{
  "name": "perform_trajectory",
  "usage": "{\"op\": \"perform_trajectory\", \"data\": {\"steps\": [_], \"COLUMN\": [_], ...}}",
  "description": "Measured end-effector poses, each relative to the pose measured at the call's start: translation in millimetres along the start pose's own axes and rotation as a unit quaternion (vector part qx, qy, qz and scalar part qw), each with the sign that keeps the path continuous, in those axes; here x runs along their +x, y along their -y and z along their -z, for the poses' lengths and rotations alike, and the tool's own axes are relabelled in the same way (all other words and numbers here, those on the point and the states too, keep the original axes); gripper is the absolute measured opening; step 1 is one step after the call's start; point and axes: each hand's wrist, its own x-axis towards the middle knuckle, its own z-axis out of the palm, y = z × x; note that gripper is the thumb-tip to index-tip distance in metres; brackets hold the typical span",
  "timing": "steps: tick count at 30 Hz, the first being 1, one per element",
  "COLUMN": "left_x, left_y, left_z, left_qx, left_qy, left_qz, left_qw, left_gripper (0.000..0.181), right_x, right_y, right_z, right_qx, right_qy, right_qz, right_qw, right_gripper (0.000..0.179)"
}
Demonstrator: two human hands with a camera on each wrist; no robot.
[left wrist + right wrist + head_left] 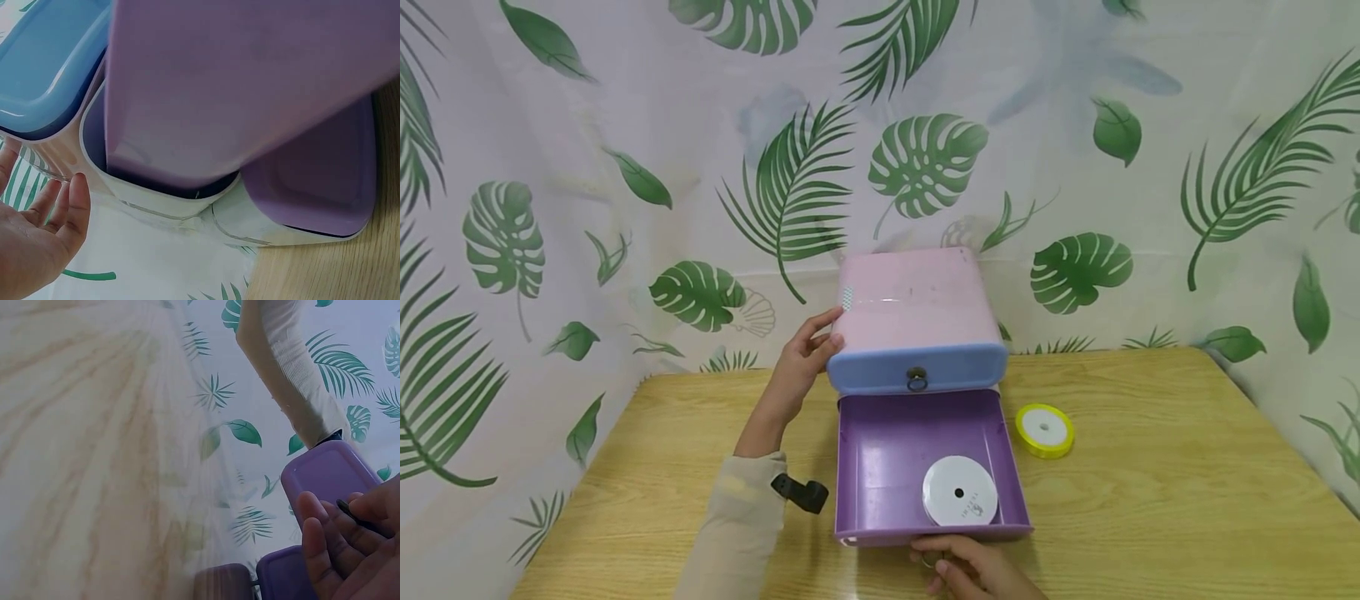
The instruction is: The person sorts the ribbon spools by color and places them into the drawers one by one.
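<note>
Right hand (981, 568): thumb and fingers pinch the ring pull (351, 514) of the middle purple drawer (880, 467), which stands well out of the pink cabinet (917, 312), toward the front edge of the surface (1157, 458). Left hand (795, 368): grasping nothing, its loosely bent fingers at the cabinet's left side. We see a white spool (946, 483) lying flat inside the drawer, by its front right corner; a yellow-rimmed spool (1062, 446) lies outside, on the surface beside the drawer's right wall. Above, the blue drawer front (872, 372) is closed.

For good handling, we judge that force on the ring should run straight along the drawer's walls, level and slow, with the left hand bracing the cabinet. A skewed pull or push could bind the drawer; a downward one could tip it, so far out does it stand; a jerk could set the white spool sliding.

We cannot tell how firmly the left fingertips bear on the cabinet. The lower edge of the head view cuts off the right hand, and the open drawer hides the lowest purple drawer (312, 169), seen only from the wrists. The lettering on the white spool is too small for us to read.
</note>
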Motion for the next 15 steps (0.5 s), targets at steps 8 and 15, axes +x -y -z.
{"op": "perform_trajectory", "data": {"steps": [8, 15], "left_x": [0.5, 1.7], "left_y": [-1.5, -1.7], "left_z": [0.4, 1.4], "left_qx": [0.000, 0.001], "left_qy": [0.002, 0.000], "left_qz": [0.003, 0.006], "left_qw": [1.0000, 1.0000], "left_gripper": [0.049, 0.049], "right_x": [10.9, 26.1], "right_y": [12, 24], "right_z": [9, 15], "right_qx": [0.031, 0.056], "right_qy": [-0.013, -0.055], "right_qz": [-0.003, -0.003], "right_qw": [0.9994, 0.9969], "right_gripper": [0.029, 0.027]}}
